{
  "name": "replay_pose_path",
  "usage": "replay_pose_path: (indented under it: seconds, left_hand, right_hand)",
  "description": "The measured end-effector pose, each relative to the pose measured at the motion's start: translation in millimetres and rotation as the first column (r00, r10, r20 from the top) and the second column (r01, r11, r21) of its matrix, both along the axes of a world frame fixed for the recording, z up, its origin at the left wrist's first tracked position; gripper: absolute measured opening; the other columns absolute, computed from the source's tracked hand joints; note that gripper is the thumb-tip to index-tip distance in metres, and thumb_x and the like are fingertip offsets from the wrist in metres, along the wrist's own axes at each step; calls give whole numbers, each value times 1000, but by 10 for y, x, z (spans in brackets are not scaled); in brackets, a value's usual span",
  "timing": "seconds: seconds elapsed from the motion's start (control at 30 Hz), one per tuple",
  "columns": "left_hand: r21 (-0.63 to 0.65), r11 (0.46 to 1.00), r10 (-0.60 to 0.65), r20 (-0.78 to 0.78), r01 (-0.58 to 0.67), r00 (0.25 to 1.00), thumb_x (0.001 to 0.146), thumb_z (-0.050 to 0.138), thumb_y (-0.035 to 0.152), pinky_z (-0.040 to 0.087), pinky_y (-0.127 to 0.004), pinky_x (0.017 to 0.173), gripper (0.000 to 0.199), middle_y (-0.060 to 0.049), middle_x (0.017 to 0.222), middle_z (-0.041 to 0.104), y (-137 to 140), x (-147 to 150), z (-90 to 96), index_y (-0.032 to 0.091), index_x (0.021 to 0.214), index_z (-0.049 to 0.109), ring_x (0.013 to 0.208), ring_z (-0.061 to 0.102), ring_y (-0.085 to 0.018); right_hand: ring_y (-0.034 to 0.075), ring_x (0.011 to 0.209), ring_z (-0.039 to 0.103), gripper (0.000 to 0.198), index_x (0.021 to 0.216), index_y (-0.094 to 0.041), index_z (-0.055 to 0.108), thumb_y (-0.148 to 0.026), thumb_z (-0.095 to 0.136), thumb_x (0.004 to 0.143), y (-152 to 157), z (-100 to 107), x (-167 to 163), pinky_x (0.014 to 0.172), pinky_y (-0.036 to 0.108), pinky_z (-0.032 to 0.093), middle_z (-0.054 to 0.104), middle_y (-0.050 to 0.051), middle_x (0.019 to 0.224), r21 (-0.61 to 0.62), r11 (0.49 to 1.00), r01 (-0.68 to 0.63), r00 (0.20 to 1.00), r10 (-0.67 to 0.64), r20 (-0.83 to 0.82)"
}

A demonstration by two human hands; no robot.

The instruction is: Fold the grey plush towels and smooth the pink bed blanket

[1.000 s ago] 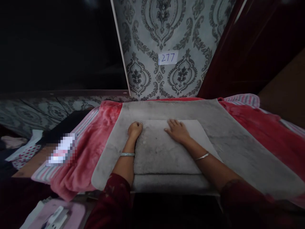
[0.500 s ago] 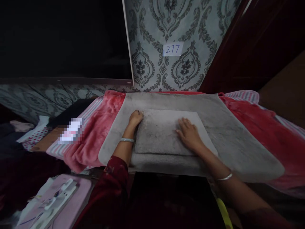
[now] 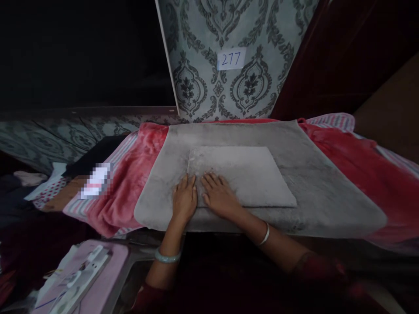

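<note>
A folded grey plush mat [image 3: 255, 174] lies flat as a neat rectangle on a larger grey plush mat [image 3: 327, 205]. My left hand [image 3: 185, 198] rests palm down along the folded mat's left edge, its fingers stretched forward. Just right of it, my right hand [image 3: 220, 196] lies flat on the near left part of the folded mat with fingers spread. Neither hand grips anything. The folded mat's near edge is partly hidden under my right hand and wrist.
Beneath the mats lies a red fleece blanket [image 3: 347, 161] over striped cloth. At the lower left stands a pink board [image 3: 114, 261] with a white power strip [image 3: 81, 279] on it. A large dark screen [image 3: 85, 56] and a wall with a paper label [image 3: 231, 59] rise behind.
My left hand has come back toward me from the folded mat's far left corner. My right hand has slid left across the folded mat, close to the left hand.
</note>
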State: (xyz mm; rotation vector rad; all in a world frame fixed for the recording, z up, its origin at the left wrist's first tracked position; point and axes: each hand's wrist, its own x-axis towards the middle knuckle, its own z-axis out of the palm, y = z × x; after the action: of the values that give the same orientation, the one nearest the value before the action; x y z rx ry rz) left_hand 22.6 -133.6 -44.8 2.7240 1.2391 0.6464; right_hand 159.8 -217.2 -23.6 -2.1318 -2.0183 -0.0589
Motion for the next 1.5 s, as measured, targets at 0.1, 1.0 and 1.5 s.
replay_pose_path:
  seconds: [0.1, 1.0, 1.5]
  left_hand:
    - [3, 1000, 6, 10, -7, 1000, 102, 35, 23, 45, -53, 113, 51, -19, 155, 52, 35, -12, 22, 17, 148, 56, 141, 52, -31]
    - [-76, 996, -46, 85, 53, 995, 102, 35, 30, 32, -46, 125, 54, -17, 159, 47, 747, 688, 721, 12, 151, 50, 151, 39, -25]
    - [-76, 996, -52, -201, 37, 978, 103, 33, 46, 22, -56, 126, 63, -20, 164, 38, 808, 1204, 380, 12, 156, 45, 155, 32, -32]
  right_hand:
    - [29, 155, 27, 62, 159, -12, 41, -39, 38, 103, -256, -70, 316, 124, 51, 24, 32, 13, 167, -27, 990, 140, 990, -139, 19]
    - [29, 155, 26, 58, 160, -11, 37, -27, 34, 104, 1184, 415, 681, 124, 54, 23, 30, 18, 167, -65, 995, 74, 991, -80, -104]
    - [31, 154, 27, 64, 159, -11, 39, -47, 32, 106, 743, 133, 1516, 123, 55, 22, 33, 18, 166, -55, 950, 309, 950, -311, -37]
